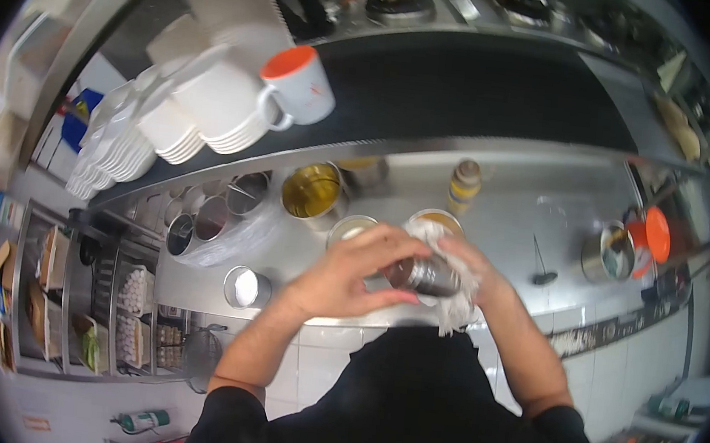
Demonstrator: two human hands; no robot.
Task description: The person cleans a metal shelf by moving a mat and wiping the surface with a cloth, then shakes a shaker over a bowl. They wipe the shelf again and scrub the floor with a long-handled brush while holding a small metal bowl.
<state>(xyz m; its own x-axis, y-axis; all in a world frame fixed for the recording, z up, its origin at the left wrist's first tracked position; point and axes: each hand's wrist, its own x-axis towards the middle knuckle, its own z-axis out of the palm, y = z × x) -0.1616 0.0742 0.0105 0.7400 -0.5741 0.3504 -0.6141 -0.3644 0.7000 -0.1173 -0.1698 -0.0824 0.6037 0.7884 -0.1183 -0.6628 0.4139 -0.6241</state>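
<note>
My left hand (pixel 355 268) is closed around a small cylindrical container (pixel 428 276), shiny and metallic with a dark reddish-brown end, tilted on its side. My right hand (pixel 478 272) grips a white cloth (pixel 454 310), which wraps the container's right end. Both hands are above the front edge of the steel counter (pixel 504 223). Behind them, partly hidden, stand a pot with pale contents (pixel 351 228) and one with an orange-brown rim (pixel 441 219). The container's exact kind cannot be made out.
A pot of yellow liquid (pixel 312 192), a yellow-labelled bottle (pixel 464 185) and a cup of white powder (pixel 244 286) stand on the counter. A ladle (pixel 543 269) lies to the right near a utensil pot (pixel 608 254). Above, the shelf holds stacked white dishes (pixel 217 101) and a mug (pixel 304 88).
</note>
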